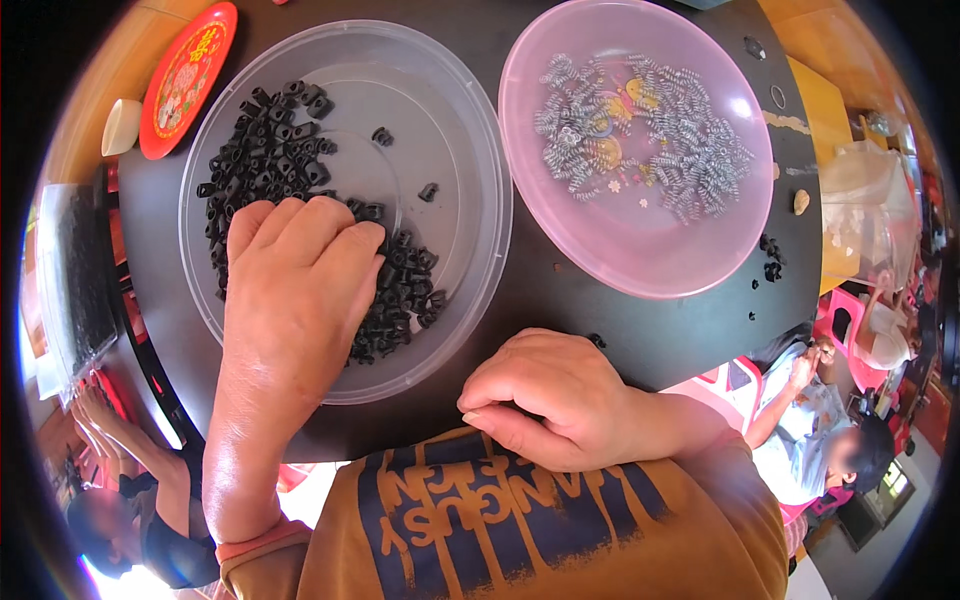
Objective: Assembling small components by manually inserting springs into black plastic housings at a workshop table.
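Black parts [400, 290]: small, blocky, seemingly plastic, heaped.

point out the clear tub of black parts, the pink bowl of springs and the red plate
clear tub [470, 130], head view, on its bare right inner wall
pink bowl [650, 255], head view, on the bare lower part of its inside
red plate [185, 80], head view, on the middle of its face

The left hand [295, 285] covers part of the pile of small black parts [300, 190] in the clear tub [470, 130], so its fingertips and whatever they pinch stay hidden. The right hand [555, 400] curls closed, hiding its contents. The red plate [185, 75] is cut off at the top edge.
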The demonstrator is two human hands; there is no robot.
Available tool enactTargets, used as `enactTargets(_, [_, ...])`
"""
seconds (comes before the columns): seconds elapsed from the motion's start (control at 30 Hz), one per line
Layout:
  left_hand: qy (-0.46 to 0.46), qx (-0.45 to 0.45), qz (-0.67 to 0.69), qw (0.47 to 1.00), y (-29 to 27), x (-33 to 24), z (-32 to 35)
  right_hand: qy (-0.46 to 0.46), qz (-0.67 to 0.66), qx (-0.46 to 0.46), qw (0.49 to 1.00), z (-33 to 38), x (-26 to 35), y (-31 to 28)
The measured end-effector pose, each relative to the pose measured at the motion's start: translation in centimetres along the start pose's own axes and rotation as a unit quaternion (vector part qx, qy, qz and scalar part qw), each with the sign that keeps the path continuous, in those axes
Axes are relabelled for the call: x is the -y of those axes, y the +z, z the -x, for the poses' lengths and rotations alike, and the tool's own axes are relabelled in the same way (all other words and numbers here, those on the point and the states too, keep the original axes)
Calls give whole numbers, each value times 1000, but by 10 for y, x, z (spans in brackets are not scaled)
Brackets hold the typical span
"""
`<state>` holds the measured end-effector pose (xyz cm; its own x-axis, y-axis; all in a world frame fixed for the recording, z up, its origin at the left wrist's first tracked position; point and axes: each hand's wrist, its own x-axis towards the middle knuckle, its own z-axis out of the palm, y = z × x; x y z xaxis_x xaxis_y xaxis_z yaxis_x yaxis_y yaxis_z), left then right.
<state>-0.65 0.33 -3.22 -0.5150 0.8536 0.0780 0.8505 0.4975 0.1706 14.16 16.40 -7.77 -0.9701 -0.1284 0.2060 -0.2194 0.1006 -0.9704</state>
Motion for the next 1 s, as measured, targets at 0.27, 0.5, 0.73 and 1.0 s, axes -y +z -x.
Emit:
enactTargets(0.27, [-25,-82,122,989,-4,-9,9,6,-23,-49,998,3,0,-5])
enactTargets(0.5, [61,-101,285,951,-12,-53,10,21,-228,-122,966,7,4,-1])
enactTargets(0.73, [113,-127,134,976,-10,-66,15,-38,-200,-167,965,6,1,-8])
enactTargets(1.0, [48,-79,213,973,-27,-59,-33,-116,-164,-133,971,12,2,-13])
